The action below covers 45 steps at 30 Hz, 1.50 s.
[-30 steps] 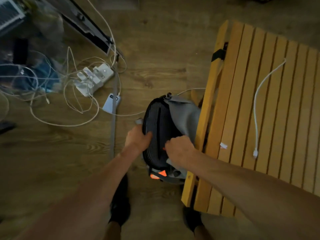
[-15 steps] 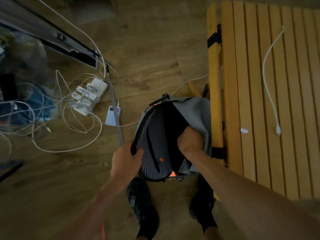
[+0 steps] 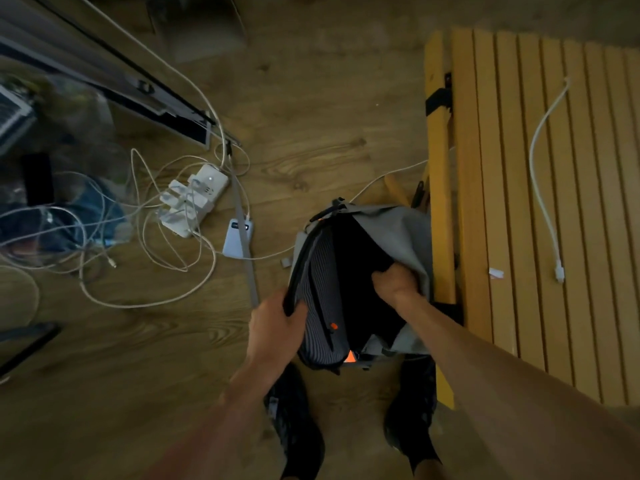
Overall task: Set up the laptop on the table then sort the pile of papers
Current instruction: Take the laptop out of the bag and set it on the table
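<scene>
Backpack (image 3: 391,233) on floor beside slatted bench (image 3: 512,216). Left hand (image 3: 275,318) grips its open rim; right hand (image 3: 394,282) reaches inside, fingers hidden, grip indeterminate.

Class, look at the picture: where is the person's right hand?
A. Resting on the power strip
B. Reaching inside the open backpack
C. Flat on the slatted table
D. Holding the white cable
B: the right hand is sunk into the dark opening of the backpack, while the left hand grips its edge.

The right hand's fingers (image 3: 382,271) vanish into the backpack's (image 3: 391,230) dark, unreadable interior.
</scene>
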### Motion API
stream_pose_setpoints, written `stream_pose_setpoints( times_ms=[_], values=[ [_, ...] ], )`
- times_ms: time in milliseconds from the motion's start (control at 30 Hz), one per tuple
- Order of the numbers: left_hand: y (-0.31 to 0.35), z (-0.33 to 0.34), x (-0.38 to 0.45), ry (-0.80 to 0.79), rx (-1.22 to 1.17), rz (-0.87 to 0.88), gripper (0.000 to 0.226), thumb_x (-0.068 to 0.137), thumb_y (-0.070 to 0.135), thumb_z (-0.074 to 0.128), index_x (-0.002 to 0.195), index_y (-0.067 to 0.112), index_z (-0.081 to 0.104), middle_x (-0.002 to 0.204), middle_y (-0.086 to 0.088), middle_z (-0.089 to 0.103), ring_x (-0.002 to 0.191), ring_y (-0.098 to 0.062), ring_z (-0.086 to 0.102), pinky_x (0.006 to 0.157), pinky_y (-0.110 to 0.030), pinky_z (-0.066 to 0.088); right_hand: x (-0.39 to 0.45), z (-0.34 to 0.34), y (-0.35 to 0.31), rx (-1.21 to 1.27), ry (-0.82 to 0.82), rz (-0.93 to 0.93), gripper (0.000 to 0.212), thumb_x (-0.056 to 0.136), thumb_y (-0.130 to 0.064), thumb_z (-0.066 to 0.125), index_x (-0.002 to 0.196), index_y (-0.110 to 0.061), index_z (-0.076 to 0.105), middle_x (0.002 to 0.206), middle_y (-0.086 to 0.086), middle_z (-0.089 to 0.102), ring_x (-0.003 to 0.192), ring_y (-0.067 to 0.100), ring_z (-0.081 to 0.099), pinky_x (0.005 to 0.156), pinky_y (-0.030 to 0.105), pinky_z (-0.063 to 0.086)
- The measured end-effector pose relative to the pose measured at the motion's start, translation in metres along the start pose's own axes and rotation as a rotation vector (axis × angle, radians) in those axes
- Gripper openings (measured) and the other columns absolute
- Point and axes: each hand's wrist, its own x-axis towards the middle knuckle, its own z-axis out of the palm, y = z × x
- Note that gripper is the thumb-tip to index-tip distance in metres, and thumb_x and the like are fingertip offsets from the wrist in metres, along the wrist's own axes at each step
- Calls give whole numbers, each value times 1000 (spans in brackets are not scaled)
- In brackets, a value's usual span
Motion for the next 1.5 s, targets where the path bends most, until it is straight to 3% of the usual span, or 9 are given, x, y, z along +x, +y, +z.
stream_pose_setpoints(
  times_ms=[233,433,600,733,867,1000,1233,1367,1500],
  values=[
    [0,-8,7,23,136,63,21,92,30,58,74,19,55,63,3,61,58,-14,61,51,-30,47,-38,70,-26,289,-265,-32,51,102,-28,49,147,-8,36,144,11,51,134,31,48,105,37,40],
    [-13,-15,10,-61,-40,40,9,92,30,60,87,23,64,79,5,69,74,-7,66,65,-30,54,-24,100,-49,382,-307,-137,62,90,-30,65,145,-9,45,141,13,57,128,31,56,105,40,48],
    [-10,-8,2,-143,-218,13,5,92,28,63,92,24,66,86,7,73,82,-3,69,77,-31,57,-18,96,-26,172,-233,-267,101,70,-52,75,152,-12,32,152,12,43,140,29,43,114,42,39],
    [3,5,1,-156,-280,48,4,92,22,63,90,20,67,87,6,74,85,-5,70,81,-35,58,-10,85,-24,-57,-206,-408,83,94,-35,61,157,-7,15,161,15,23,148,31,27,121,39,23],
    [-2,-2,0,-95,-331,-11,6,91,24,65,92,20,68,90,3,74,89,-12,70,83,-46,57,-7,83,-28,23,-119,-356,71,93,-36,61,152,-12,29,152,14,40,139,31,42,107,34,42],
    [-3,2,5,-119,-144,9,7,91,30,63,88,24,65,85,8,72,80,-5,69,73,-37,59,-7,83,-35,769,-195,-105,60,102,-50,37,151,-15,37,154,15,40,138,35,40,114,46,34],
    [14,12,12,-100,-13,53,16,93,28,58,89,15,65,80,1,70,70,-6,65,53,-17,48,-38,46,-41,346,-11,-264,24,101,-15,45,80,-15,57,78,11,57,71,26,53,64,34,44],
    [26,8,0,-85,-10,32,8,91,22,58,93,18,65,84,2,69,72,-7,64,55,-19,49,-97,-20,-43,-187,81,-424,6,95,-13,55,91,-9,56,87,5,59,76,24,60,59,30,42],
    [31,7,-13,-121,49,3,20,86,17,60,105,18,66,90,2,71,81,-15,67,67,-27,52,-150,-102,-25,-93,50,-426,18,97,-28,55,85,-16,50,81,4,59,66,18,60,47,29,43]
  ],
)
